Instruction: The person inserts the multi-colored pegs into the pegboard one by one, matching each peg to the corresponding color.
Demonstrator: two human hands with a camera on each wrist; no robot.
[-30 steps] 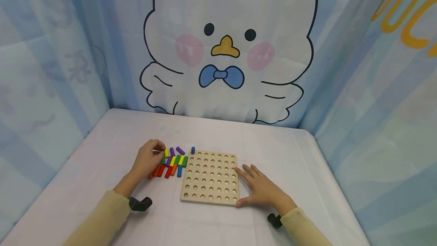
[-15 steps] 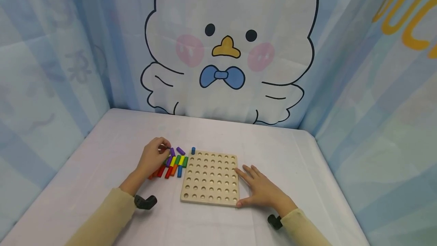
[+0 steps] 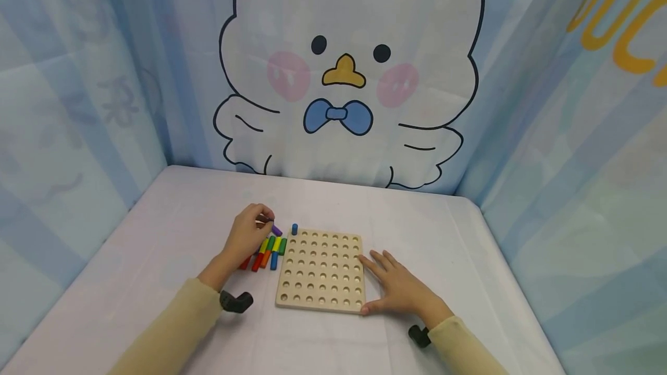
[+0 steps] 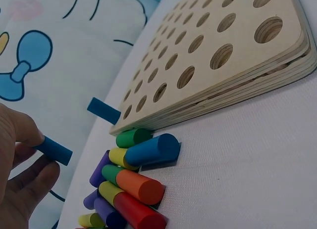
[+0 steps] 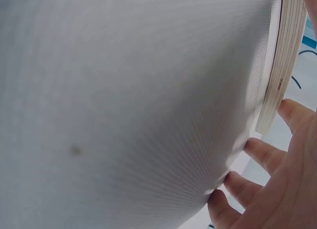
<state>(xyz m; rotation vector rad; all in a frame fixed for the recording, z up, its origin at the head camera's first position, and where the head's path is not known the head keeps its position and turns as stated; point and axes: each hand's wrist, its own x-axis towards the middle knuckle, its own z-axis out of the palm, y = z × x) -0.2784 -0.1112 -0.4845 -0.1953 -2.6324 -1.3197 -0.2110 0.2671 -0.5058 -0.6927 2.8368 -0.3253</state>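
Note:
My left hand (image 3: 251, 230) pinches a blue peg (image 4: 55, 151) between thumb and fingers. It hovers over the far end of a group of loose coloured pegs (image 4: 141, 187), clear of the table in the left wrist view. To the right lies a square wooden pegboard (image 3: 319, 308) with rows of round holes. Another blue peg (image 3: 294, 229) stands in the hole at its far left corner. With fingers spread, my right hand (image 3: 403, 291) rests at the board's right side, thumb by the near corner. In the right wrist view, one fingertip touches the board's edge and others touch the cloth.
A white cloth (image 3: 443, 236) covers the table. The loose pegs, in red, orange, yellow, green, blue and purple, lie against the board's left side. Printed curtains (image 3: 333, 155) hang behind the table and on both sides.
My left hand has moved right and slightly away over the loose pegs, toward the board's far left corner. The right hand and the board have stayed in place.

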